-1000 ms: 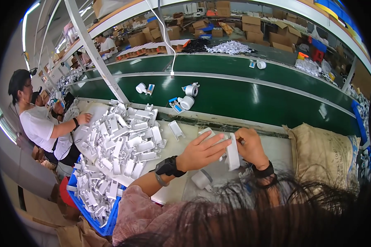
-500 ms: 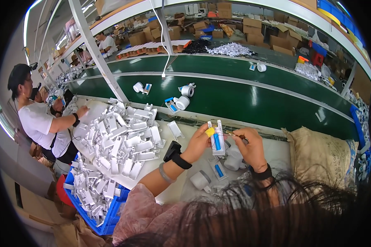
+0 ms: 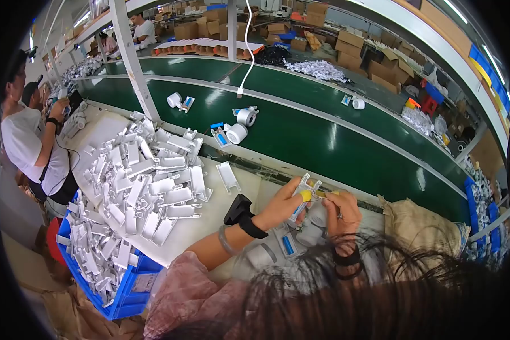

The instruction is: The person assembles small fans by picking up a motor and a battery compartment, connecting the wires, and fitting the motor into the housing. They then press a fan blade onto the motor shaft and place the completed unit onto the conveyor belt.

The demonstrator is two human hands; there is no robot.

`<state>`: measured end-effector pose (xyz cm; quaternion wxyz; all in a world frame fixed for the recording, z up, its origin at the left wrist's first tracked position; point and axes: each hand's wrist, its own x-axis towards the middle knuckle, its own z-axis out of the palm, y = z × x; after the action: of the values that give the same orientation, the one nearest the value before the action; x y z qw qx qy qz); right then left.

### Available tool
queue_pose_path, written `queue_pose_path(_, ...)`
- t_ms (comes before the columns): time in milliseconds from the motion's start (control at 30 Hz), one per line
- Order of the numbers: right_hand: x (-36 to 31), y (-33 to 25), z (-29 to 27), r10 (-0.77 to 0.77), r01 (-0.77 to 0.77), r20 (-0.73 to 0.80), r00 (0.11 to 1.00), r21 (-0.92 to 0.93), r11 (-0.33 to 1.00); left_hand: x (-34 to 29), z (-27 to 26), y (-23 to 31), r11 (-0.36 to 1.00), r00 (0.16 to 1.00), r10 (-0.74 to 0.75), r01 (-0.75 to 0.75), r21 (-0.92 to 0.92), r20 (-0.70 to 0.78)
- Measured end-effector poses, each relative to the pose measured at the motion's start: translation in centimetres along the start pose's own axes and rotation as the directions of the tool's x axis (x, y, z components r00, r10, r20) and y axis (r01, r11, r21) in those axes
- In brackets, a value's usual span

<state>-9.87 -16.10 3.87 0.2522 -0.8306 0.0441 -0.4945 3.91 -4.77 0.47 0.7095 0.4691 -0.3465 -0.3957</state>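
Note:
My left hand (image 3: 284, 203) grips a white plastic housing (image 3: 307, 183) with two prongs at its top, tilted above the bench. A blue cylinder inside it is mostly covered by my fingers, and yellow shows at my thumb. My right hand (image 3: 343, 214) is closed in a pinch beside the housing's upper end, at a small brownish-yellow piece I cannot make out clearly. Beneath my hands lie another white housing with a blue cylinder (image 3: 289, 245) and white round lamp heads (image 3: 262, 255), partly veiled by hair.
A heap of white housings (image 3: 158, 175) covers the bench at left, above a full blue bin (image 3: 131, 286). Beyond runs a green conveyor (image 3: 300, 133) carrying several lamp assemblies (image 3: 236, 134). A woven sack (image 3: 419, 229) stands right. A co-worker (image 3: 31, 141) works at far left; a white cable (image 3: 247, 56) hangs ahead.
The view has shifted. The housing has tilted, its blue cylinder now mostly behind my fingers, and my right fingers are closer to its upper end. The co-worker's arm has drawn back from the bench.

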Motion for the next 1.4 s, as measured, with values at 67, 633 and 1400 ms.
queue_pose_path(67,0.0,-0.1,0.2,-0.006,0.006,0.022,1.0,0.001,1.0,0.0,0.4,0.6,1.0,1.0,0.025,-0.025,-0.006,0.005)
queue_pose_path(633,0.2,-0.4,0.1,-0.086,0.085,0.047,0.995,0.015,0.996,-1.3,1.2,1.2,0.957,0.985,0.147,-0.165,0.24,0.088)
queue_pose_path(1400,0.0,0.1,0.3,-0.136,0.136,0.031,0.99,0.0,0.991,-2.1,1.4,2.3,0.868,0.967,0.209,-0.252,0.428,0.146)
